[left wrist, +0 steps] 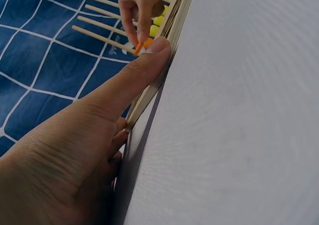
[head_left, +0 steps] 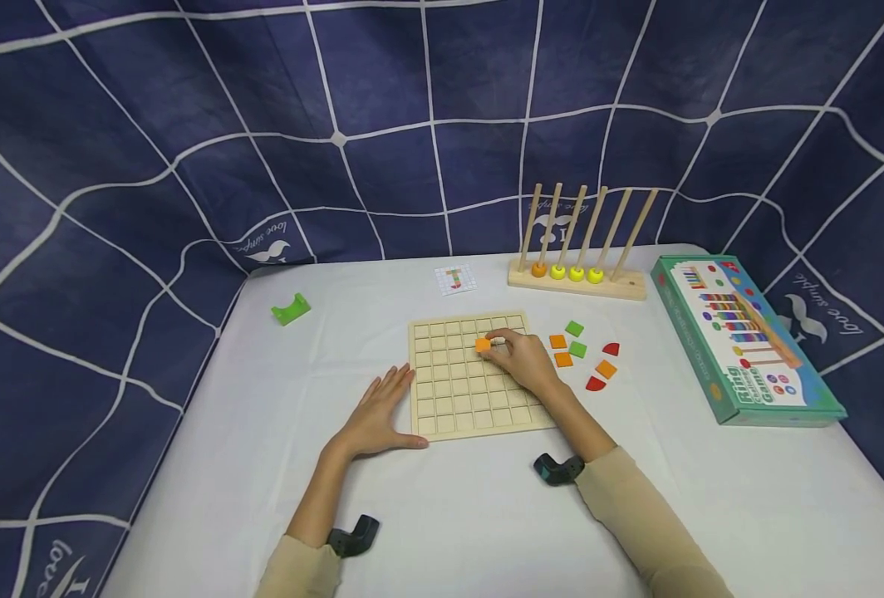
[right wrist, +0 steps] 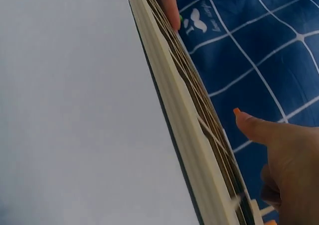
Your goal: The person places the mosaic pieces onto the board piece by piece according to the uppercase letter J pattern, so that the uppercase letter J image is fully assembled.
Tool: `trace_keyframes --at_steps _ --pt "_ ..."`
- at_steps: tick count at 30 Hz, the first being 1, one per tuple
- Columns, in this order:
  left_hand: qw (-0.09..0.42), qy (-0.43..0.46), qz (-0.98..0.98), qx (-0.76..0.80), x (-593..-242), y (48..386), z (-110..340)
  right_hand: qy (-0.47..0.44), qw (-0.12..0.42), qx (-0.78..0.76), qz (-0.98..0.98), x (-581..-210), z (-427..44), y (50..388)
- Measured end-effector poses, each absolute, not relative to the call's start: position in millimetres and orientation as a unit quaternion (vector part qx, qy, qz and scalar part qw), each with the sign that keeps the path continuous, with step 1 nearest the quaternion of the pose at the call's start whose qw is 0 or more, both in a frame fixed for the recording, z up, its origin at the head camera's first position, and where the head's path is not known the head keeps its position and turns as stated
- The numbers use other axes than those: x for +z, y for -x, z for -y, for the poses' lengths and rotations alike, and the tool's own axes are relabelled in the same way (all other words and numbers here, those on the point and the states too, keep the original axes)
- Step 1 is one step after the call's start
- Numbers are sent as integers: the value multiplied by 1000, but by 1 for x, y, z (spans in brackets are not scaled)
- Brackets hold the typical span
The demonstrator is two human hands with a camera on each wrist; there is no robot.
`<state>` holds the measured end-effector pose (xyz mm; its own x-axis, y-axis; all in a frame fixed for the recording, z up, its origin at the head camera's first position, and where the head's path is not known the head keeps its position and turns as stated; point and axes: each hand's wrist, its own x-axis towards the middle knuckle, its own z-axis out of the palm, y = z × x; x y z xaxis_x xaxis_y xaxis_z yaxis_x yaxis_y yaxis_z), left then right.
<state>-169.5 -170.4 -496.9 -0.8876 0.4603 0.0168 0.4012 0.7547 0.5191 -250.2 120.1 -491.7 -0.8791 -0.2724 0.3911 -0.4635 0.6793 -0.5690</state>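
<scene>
My right hand (head_left: 523,362) pinches an orange square tile (head_left: 483,345) between thumb and fingers above the upper middle of the wooden grid board (head_left: 444,425). The tile's orange edge (right wrist: 237,111) shows at the thumb tip in the right wrist view. My left hand (head_left: 379,415) lies with fingers spread at the board's left edge, the thumb at its lower left corner. In the left wrist view the left thumb rests along the rim of the board (left wrist: 149,98). Orange tiles (head_left: 564,360), green tiles (head_left: 578,349) and red quarter-round pieces (head_left: 595,384) lie right of the board.
A small pattern card (head_left: 455,280) lies behind the board. Farther right stand a peg rack (head_left: 621,286) with orange and yellow beads and a green game box (head_left: 756,340). A green curved piece (head_left: 291,310) lies at the back left. A dark patterned cloth (head_left: 382,100) hangs behind.
</scene>
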Motion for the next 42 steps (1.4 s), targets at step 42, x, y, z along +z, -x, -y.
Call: trace_keyframes --at_steps 42 --pt "54 -230 -937 257 -496 167 170 -183 90 345 916 -493 -72 270"
